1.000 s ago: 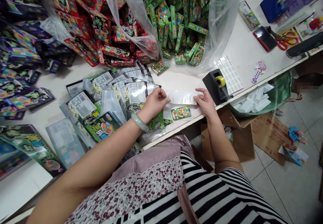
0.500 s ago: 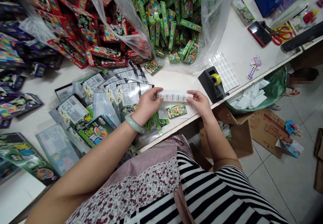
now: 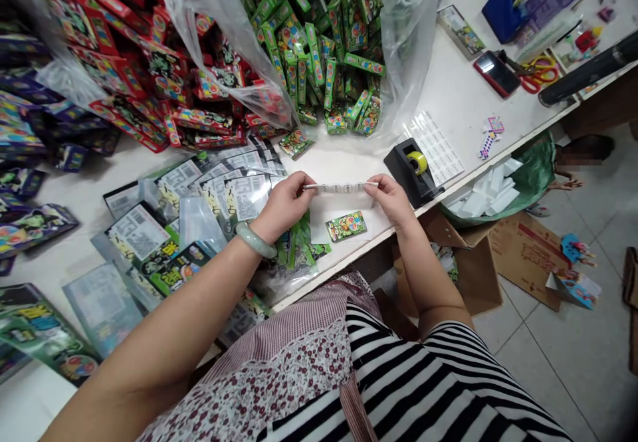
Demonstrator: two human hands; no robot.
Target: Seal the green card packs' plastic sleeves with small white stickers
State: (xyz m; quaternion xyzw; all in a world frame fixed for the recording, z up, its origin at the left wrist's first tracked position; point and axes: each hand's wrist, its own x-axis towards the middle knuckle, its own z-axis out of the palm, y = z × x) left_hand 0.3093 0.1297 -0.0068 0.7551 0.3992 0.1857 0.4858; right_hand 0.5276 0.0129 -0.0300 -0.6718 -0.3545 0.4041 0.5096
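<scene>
Two hands pinch one clear flat bag point(image 3: 341, 211) by its top edge: the left hand point(image 3: 282, 204) has its grip clenched on the left corner, the right hand point(image 3: 393, 199) on the right corner. Inside the bag lies a small green packet point(image 3: 346, 225), and the bag rests on the counter point(image 3: 463, 106) just left of the black tape dispenser point(image 3: 411, 170). Beyond the dispenser a big plastic sack point(image 3: 409, 23) spills green boxes point(image 3: 323, 50); a second sack point(image 3: 234, 23), farther left, holds red boxes point(image 3: 144, 83).
</scene>
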